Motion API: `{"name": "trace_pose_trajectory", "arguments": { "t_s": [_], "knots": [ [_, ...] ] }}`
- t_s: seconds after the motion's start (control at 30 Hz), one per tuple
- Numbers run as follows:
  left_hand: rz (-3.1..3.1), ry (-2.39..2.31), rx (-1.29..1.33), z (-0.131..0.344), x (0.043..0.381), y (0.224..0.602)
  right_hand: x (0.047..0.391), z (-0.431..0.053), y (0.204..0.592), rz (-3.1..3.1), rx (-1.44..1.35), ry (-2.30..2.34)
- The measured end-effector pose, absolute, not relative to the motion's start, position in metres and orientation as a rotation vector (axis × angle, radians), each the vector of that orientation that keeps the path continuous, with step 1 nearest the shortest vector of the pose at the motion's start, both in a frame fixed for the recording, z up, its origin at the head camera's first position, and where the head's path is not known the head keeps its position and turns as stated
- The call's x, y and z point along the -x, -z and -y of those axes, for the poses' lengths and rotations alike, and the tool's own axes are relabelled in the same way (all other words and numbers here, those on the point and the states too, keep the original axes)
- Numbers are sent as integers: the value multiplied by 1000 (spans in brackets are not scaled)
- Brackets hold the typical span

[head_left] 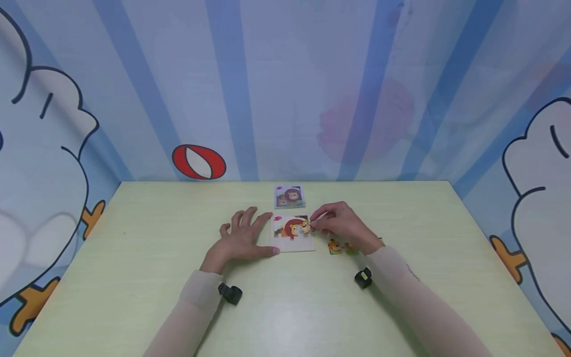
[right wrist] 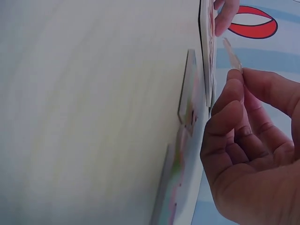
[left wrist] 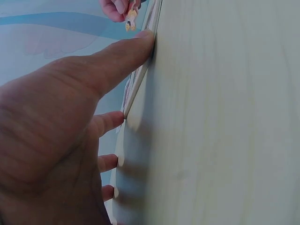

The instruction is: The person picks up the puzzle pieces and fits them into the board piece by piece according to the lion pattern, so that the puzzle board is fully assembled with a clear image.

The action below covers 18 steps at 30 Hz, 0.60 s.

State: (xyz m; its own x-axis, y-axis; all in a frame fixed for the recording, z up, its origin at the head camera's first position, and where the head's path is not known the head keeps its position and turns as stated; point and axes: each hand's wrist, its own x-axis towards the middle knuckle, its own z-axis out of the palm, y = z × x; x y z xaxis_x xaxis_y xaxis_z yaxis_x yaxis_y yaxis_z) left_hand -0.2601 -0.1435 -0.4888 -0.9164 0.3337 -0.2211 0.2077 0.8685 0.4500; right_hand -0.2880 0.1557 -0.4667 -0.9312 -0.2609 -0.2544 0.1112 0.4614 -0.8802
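A square puzzle board point(head_left: 292, 245) lies on the table, its upper half filled with a picture of a lion and its lower half white. My left hand point(head_left: 241, 242) has its fingers spread, with the thumb and index finger touching the board's left side. In the left wrist view the thumb tip point(left wrist: 147, 36) presses against the board's edge. At the board's upper right, my right hand point(head_left: 342, 222) pinches a small thin puzzle piece point(right wrist: 231, 52) between thumb and index finger. The piece is held just above the board. Loose puzzle pieces point(head_left: 334, 247) lie beneath the right wrist, partly covered by it.
Behind the board lies a small picture card point(head_left: 289, 197) showing a lion. The pale wooden table point(head_left: 169, 213) ends at a blue striped backdrop point(head_left: 294, 89) with cartoon figures. Wrist cameras point(head_left: 230, 294) are strapped to both sleeves.
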Motion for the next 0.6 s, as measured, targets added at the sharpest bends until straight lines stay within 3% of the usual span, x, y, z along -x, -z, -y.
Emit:
{"name": "trace_pose_trajectory", "arguments": {
  "t_s": [0.6],
  "knots": [
    [-2750, -617, -406, 144, 261, 490, 289, -137, 469, -2395, 133, 1413]
  ]
}}
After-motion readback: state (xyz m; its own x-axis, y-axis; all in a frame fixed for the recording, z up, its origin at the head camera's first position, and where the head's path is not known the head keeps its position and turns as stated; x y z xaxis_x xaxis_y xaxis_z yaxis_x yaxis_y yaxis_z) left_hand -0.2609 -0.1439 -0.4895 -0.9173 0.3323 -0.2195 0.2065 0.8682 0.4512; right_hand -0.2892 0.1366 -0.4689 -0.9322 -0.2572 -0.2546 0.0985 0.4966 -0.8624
